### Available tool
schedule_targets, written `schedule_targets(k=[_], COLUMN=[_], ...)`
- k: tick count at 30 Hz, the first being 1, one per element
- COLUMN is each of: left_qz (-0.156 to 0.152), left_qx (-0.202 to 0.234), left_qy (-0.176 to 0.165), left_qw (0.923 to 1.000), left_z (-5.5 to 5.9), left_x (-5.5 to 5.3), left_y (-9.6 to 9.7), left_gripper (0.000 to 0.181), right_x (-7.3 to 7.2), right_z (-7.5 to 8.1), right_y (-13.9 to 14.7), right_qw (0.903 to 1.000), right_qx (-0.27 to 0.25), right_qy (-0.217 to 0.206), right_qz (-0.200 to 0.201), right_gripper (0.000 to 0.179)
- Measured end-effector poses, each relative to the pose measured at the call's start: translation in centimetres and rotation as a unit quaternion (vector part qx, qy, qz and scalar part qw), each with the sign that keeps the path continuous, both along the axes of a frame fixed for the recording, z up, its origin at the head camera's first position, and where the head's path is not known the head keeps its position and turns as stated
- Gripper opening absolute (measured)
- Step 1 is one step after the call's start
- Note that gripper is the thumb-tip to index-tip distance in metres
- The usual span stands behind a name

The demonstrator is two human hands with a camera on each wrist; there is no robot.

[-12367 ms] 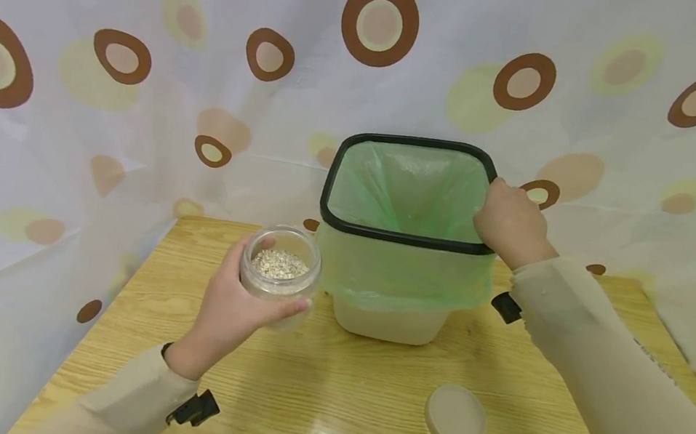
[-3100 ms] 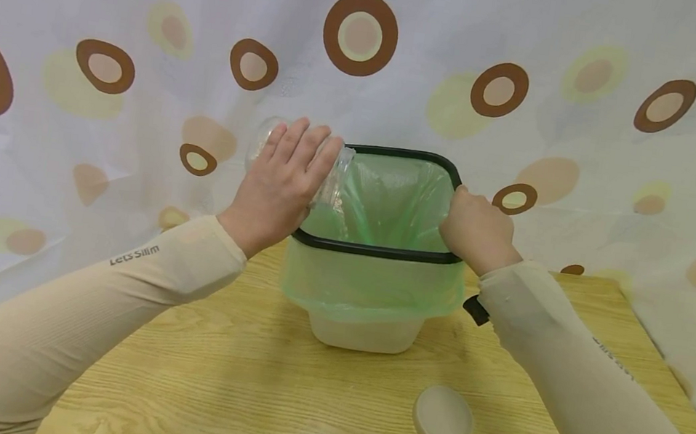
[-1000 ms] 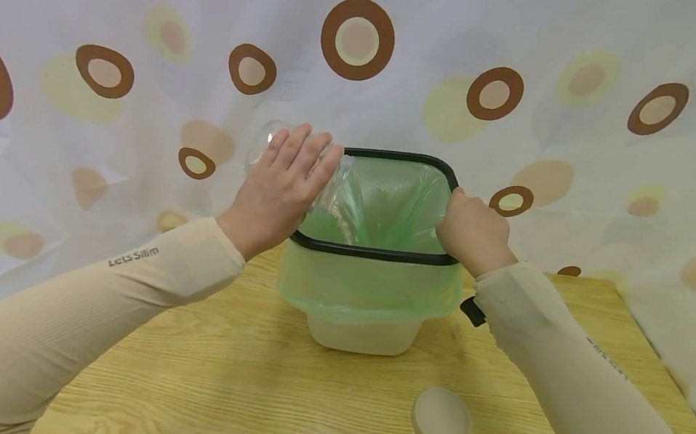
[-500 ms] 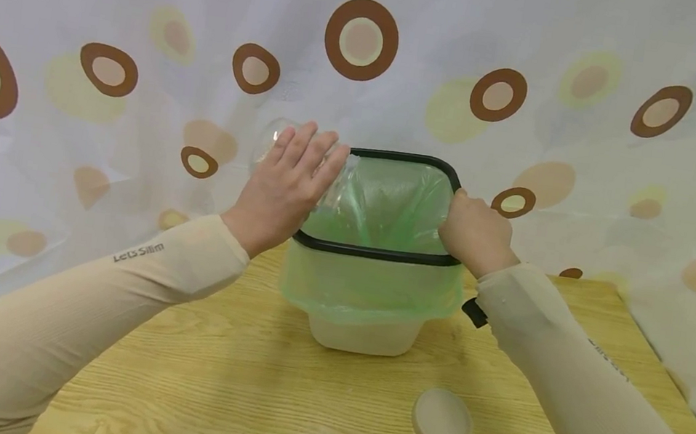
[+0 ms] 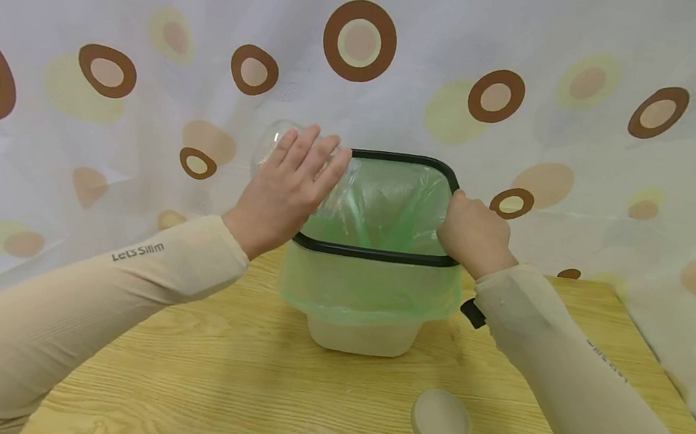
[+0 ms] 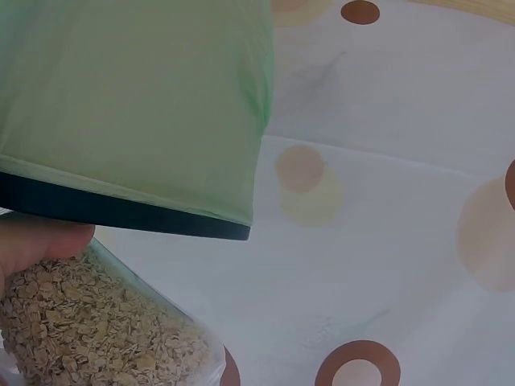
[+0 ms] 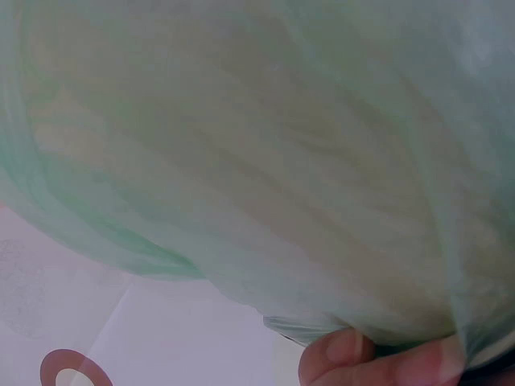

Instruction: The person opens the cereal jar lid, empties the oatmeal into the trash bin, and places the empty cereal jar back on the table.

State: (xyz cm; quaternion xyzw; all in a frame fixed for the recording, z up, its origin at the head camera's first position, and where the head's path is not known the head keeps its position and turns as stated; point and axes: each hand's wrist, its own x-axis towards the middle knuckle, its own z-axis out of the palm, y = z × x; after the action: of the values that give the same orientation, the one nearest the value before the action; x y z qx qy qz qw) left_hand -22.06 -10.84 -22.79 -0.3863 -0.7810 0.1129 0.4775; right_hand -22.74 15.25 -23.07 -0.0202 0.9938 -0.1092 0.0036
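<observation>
My left hand (image 5: 286,187) holds a clear jar (image 5: 271,139) tipped on its side, its mouth over the left rim of the bin. Through the jar wall, the left wrist view shows pale oat flakes (image 6: 105,330) and my thumb (image 6: 48,241) just below the dark rim. The bin (image 5: 360,336) stands upright, lined with a translucent green bag (image 5: 371,290) folded outward over its black rim (image 5: 376,254). At the right side of that rim, my right hand (image 5: 478,234) grips the edge. Fingers (image 7: 346,350) press against the bag in the right wrist view.
A round beige lid (image 5: 441,421) lies flat on the wooden table (image 5: 220,383), in front of the bin and to its right. Behind the table hangs a white sheet with brown and yellow spots (image 5: 360,41).
Since the oldest frame, my left hand has raised the jar from left of the bin and tipped it over the rim. Flakes falling one second ago no longer show. My right hand keeps its grip.
</observation>
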Motion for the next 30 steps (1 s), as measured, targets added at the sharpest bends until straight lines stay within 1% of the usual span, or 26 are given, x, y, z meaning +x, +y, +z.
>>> schedule_targets(k=[8,17,21,30], left_qz=[0.001,0.012,0.009,0.011], left_qx=[-0.004,-0.012,-0.016,-0.018], left_qy=[-0.005,-0.011,-0.015,-0.003], left_qw=[1.0000,0.9998,0.9997,0.9998], left_z=[0.15,0.09,0.08,0.30], left_x=[0.03,-0.06,-0.13,-0.31], left_y=[-0.13,-0.35,-0.36,-0.47], left_gripper=[0.045,0.047,0.048,0.046], right_x=[-0.16,-0.06,-0.09,-0.17], right_z=[-0.05,-0.13,-0.15,-0.12], right_y=[0.06,0.11,0.19,-0.03], right_qw=[1.0000,0.9999,1.0000,1.0000], right_qx=[0.003,0.000,0.002,0.003], right_qy=[-0.003,-0.010,-0.009,-0.006], right_qz=[-0.001,0.000,0.000,0.000], right_gripper=[0.054,0.055,0.056,0.055])
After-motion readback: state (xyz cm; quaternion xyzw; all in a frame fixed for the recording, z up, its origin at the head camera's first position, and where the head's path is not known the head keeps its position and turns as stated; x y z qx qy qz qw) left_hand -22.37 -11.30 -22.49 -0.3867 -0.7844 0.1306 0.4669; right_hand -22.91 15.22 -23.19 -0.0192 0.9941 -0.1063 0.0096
